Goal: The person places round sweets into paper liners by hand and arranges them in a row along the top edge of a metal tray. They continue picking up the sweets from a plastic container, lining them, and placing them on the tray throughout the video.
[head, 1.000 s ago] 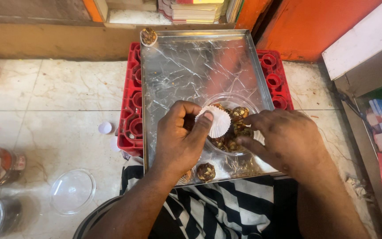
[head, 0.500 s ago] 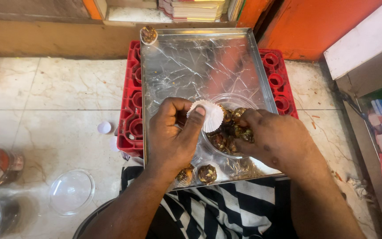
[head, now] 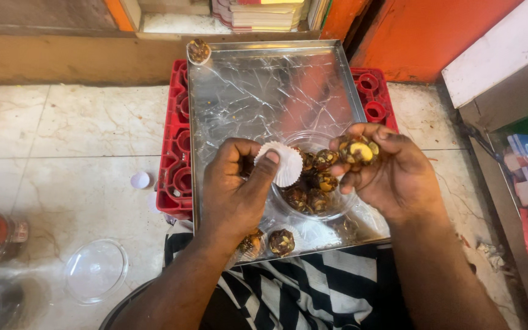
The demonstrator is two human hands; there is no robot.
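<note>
Over at 9 o'clock a clear round plastic lid (head: 96,270) lies on the pale tiled floor (head: 74,140), and the left hand (head: 234,192) has its fingers pinched on a white pleated paper cup (head: 283,162) at about 10 o'clock of the clear round plastic bowl (head: 313,183) of brown nutty sweet balls (head: 313,189). That bowl sits on the shiny foil-lined metal tray (head: 264,85) atop a red plastic crate (head: 177,146). At 3 o'clock of the bowl, the right hand (head: 392,171) has its fingers closed around one brown nut-studded sweet ball (head: 358,151), held just above the rim.

Small shop floor: red crate (head: 178,153), stacked goods (head: 258,12).
</note>
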